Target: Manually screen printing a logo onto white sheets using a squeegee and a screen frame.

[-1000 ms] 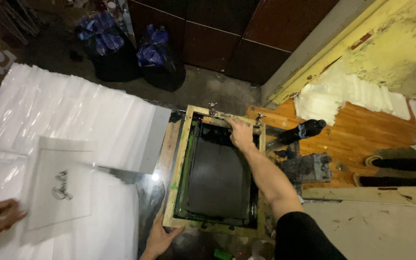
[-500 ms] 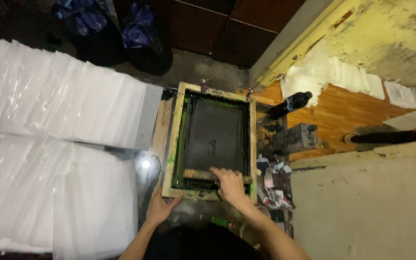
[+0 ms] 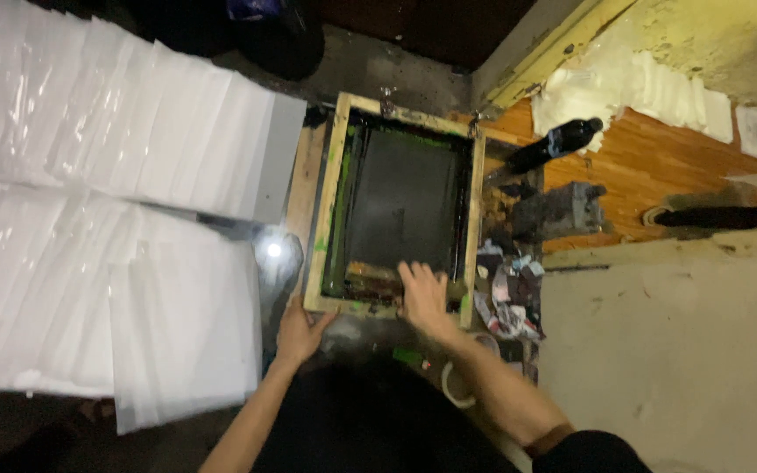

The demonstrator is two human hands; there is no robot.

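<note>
A wooden printing frame (image 3: 336, 175) with a dark mesh screen (image 3: 400, 197) lies flat in front of me. My right hand (image 3: 422, 298) rests at the frame's near end and grips a squeegee (image 3: 368, 273) smeared with ink. My left hand (image 3: 298, 328) holds the near left corner of the frame, thumb on the wood. Green ink stains run along the inner edges of the frame.
Overlapping white plastic sheets (image 3: 116, 140) cover the surface to the left. To the right of the frame are a dark bottle (image 3: 555, 143), a grey block (image 3: 562, 210), ink-stained rags (image 3: 505, 298) and a wooden board (image 3: 659, 175). A bare pale slab (image 3: 659, 350) lies near right.
My right hand has pulled the squeegee from the far end of the screen to the near end. The printed sheet and the other hand at lower left are out of view.
</note>
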